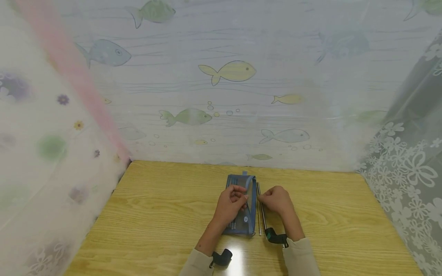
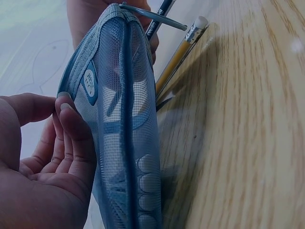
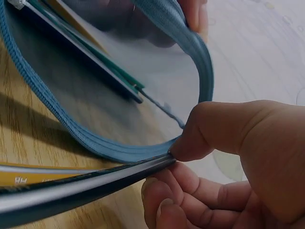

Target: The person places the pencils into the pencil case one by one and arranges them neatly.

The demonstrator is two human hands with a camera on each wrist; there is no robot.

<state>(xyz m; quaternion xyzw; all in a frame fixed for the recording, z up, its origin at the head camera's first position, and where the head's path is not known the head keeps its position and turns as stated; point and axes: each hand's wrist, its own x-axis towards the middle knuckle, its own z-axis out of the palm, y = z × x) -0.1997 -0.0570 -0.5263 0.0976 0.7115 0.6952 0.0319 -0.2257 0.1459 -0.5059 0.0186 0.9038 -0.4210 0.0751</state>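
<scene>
A blue mesh pencil case [image 1: 253, 216] lies on the table, its zipped mouth gaping in the right wrist view. My left hand [image 1: 228, 207] pinches the edge of that mouth between thumb and fingers, holding it up. Just right of the case, my right hand [image 1: 279, 200] grips a dark pencil [image 3: 90, 186] near one end, between thumb and fingers. That end is close to the case's blue zipper rim [image 3: 206, 71]. A yellow pencil [image 2: 174, 59] with a white eraser lies on the table beside the case. Inside, a dark blue and a green slim stick [image 3: 102, 59] are visible.
The wood-grain table [image 1: 165, 207] extends to both sides of the case. Behind it hangs a fish-patterned sheet [image 1: 224, 115], with a flowered sheet [image 1: 62, 153] at the left and lace [image 1: 407, 172] at the right. Black wrist cameras [image 1: 222, 257] are strapped to both wrists.
</scene>
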